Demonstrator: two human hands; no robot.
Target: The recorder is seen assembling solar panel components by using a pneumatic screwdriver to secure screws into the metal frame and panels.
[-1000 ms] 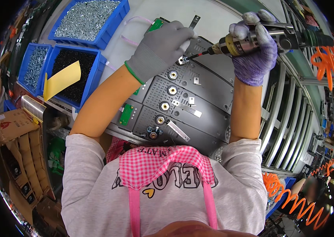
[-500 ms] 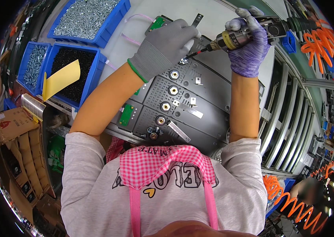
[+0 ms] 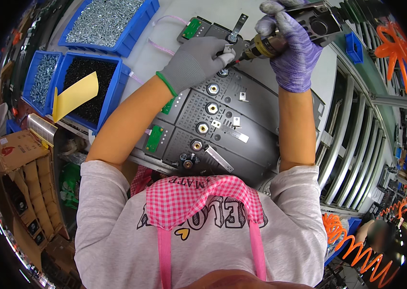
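**On the grey metal panel, both gloved hands work at one screw point**

At the far end of the dark grey panel (image 3: 223, 120), the left hand (image 3: 196, 60) in a grey glove presses down on the metal, and its fingertips pinch a small silver bracket (image 3: 226, 49) close to the driver tip. The right hand (image 3: 295, 53), in a purple glove, is closed fully around an electric screwdriver (image 3: 280, 36); the tool has a yellow ring near its nose, and the bit (image 3: 236, 60) points to the left, just beside the left fingertips. The panel lies on a pale table (image 3: 213, 12) and carries a row of round brass-coloured connectors (image 3: 204, 127) running toward the person, with small white rectangular tags beside them. Two green circuit boards (image 3: 154, 138) sit on its left edge.

To the left of the panel stand blue plastic bins. The far bin (image 3: 141, 29) holds silver screws, a smaller one (image 3: 32, 79) holds silver screws too, and the middle bin (image 3: 112, 94) holds black screws, with a blank yellow paper slip (image 3: 74, 94) lying across it. Lower on the left, a brown cardboard box (image 3: 8, 149) carries a small red mark. An orange coiled hose (image 3: 357, 245) hangs at the lower right.
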